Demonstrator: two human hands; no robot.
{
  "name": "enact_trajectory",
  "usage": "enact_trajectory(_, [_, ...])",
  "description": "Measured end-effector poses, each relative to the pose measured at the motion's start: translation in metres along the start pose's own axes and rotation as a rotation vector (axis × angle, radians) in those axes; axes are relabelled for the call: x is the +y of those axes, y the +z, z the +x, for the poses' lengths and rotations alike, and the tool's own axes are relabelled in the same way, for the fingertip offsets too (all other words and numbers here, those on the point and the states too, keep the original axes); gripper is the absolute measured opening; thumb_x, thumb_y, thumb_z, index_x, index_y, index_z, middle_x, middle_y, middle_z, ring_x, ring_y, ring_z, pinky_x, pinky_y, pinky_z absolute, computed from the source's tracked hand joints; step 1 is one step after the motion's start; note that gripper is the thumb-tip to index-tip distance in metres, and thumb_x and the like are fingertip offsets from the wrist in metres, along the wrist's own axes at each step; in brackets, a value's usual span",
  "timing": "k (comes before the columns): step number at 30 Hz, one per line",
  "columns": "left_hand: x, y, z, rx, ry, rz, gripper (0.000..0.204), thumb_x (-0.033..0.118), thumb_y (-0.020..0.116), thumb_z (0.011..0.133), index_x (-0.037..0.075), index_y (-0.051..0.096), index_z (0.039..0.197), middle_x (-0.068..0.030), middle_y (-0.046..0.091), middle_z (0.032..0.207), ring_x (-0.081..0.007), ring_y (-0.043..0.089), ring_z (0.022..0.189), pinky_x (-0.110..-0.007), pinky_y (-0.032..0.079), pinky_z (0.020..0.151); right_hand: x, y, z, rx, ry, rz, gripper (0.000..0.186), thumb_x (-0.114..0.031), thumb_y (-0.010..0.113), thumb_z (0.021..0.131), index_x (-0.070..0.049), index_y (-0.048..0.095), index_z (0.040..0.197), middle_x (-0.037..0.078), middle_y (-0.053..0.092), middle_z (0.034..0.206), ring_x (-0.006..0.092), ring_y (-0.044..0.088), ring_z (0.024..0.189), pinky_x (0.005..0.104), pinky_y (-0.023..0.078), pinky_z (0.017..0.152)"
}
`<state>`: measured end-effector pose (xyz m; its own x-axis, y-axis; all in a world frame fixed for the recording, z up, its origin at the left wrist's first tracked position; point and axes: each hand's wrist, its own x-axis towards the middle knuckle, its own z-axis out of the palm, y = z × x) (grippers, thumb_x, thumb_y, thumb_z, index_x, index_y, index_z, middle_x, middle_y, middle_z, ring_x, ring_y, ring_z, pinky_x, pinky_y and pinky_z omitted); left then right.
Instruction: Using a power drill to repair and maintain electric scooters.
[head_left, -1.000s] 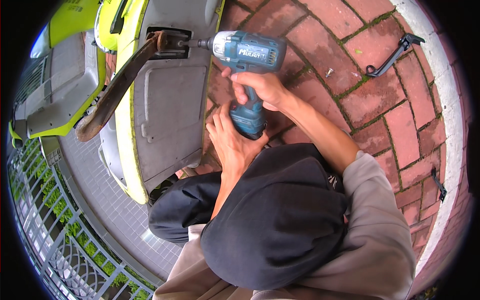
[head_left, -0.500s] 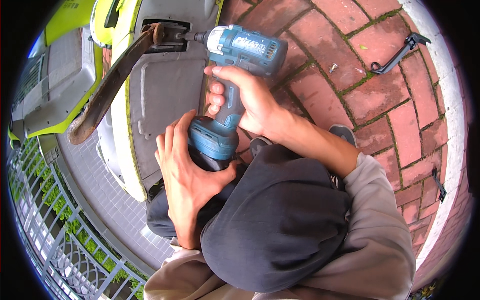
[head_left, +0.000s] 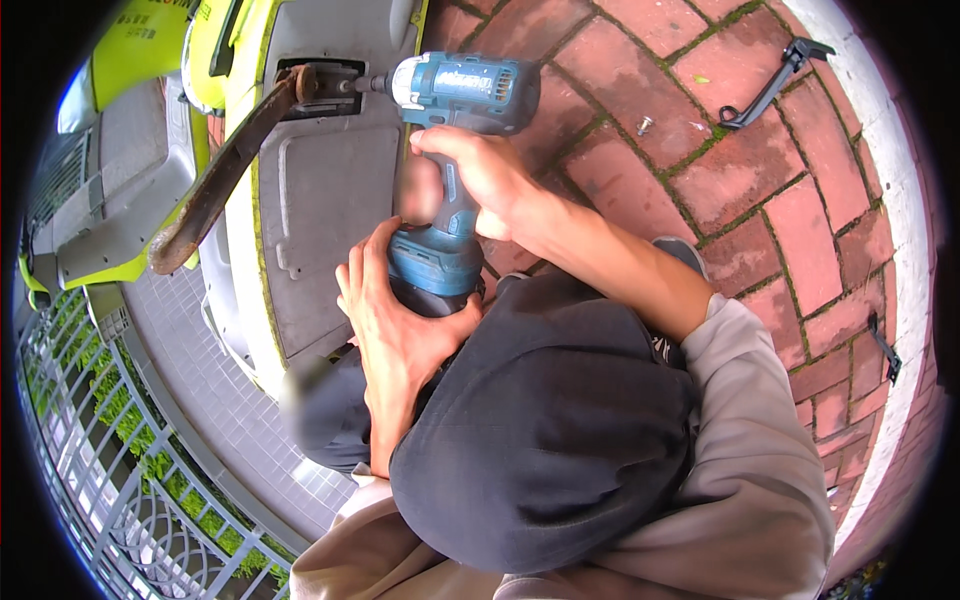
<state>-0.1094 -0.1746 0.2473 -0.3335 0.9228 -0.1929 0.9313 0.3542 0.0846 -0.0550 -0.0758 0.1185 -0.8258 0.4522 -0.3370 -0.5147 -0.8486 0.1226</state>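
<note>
My right hand (head_left: 490, 190) is wrapped round the handle of a teal cordless impact driver (head_left: 455, 85), with a finger near its trigger. My left hand (head_left: 395, 320) grips the battery base (head_left: 430, 262) from the lower left. The driver's socket (head_left: 375, 84) sits at a bolt in a dark square recess (head_left: 330, 108) of the grey and lime-yellow scooter body (head_left: 315, 200); whether it is fully seated I cannot tell. A long, rusty metal lever (head_left: 205, 190) slants down-left from that recess.
A small screw (head_left: 645, 126) and a black bracket (head_left: 775, 85) lie on the red brick paving (head_left: 820, 230), with another black piece (head_left: 884, 350) further right by the white edge strip (head_left: 895, 170). A railing (head_left: 140, 490) runs at lower left. My dark-clad knees fill the lower middle.
The driver's base and my left hand have swung down-left since a second ago, then shifted slightly up and right. The socket stays at the recess, and the view has drifted slightly.
</note>
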Motion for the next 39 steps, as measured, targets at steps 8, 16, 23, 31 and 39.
enact_trajectory(8, [0.013,0.006,-0.008,-0.022,-0.035,-0.020,0.084,0.026,0.085,0.054,0.006,0.049,0.127,-0.0152,0.052,0.116,-0.0366,0.049,0.110,-0.050,0.039,0.097,-0.009,0.000,-0.010,0.008,-0.009,-0.088,0.013,-0.017,0.061,0.091,-0.005,0.056,0.092,0.002,0.052,0.068,0.0128,0.051,0.057,0.0302,0.046,0.053])
enact_trajectory(16, [0.012,0.020,-0.013,0.028,-0.038,-0.024,0.088,0.023,0.085,0.052,0.007,0.047,0.130,-0.0145,0.052,0.120,-0.0373,0.048,0.112,-0.049,0.038,0.098,-0.012,-0.008,-0.013,-0.065,-0.032,-0.078,0.023,-0.016,0.063,0.090,-0.001,0.056,0.106,0.002,0.052,0.068,0.0118,0.050,0.057,0.0292,0.045,0.055])
enact_trajectory(23, [0.003,0.040,-0.033,0.064,0.077,-0.012,0.091,0.042,0.084,0.059,0.008,0.047,0.135,-0.0129,0.052,0.128,-0.0357,0.046,0.115,-0.050,0.035,0.096,-0.006,-0.034,-0.042,-0.139,-0.122,-0.057,0.025,-0.018,0.056,0.094,-0.001,0.056,0.114,0.002,0.050,0.069,0.0126,0.050,0.059,0.0301,0.043,0.059])
enact_trajectory(31, [-0.015,0.114,-0.016,-0.437,0.309,-0.684,0.066,0.026,0.077,0.071,0.004,0.052,0.128,-0.0168,0.058,0.119,-0.0387,0.052,0.110,-0.043,0.041,0.097,0.005,-0.086,-0.103,0.522,-0.311,-0.199,0.023,-0.014,0.057,0.095,-0.005,0.055,0.116,0.003,0.048,0.072,0.0144,0.049,0.061,0.0310,0.044,0.059])
enact_trajectory(39, [-0.002,0.126,-0.032,-0.329,0.272,-0.435,0.062,0.026,0.070,0.075,0.006,0.050,0.130,-0.0145,0.053,0.122,-0.0368,0.048,0.111,-0.044,0.039,0.096,0.001,-0.118,-0.101,0.364,-0.275,-0.133,0.025,-0.011,0.053,0.096,-0.004,0.051,0.119,0.003,0.048,0.072,0.0149,0.049,0.062,0.0315,0.044,0.061])
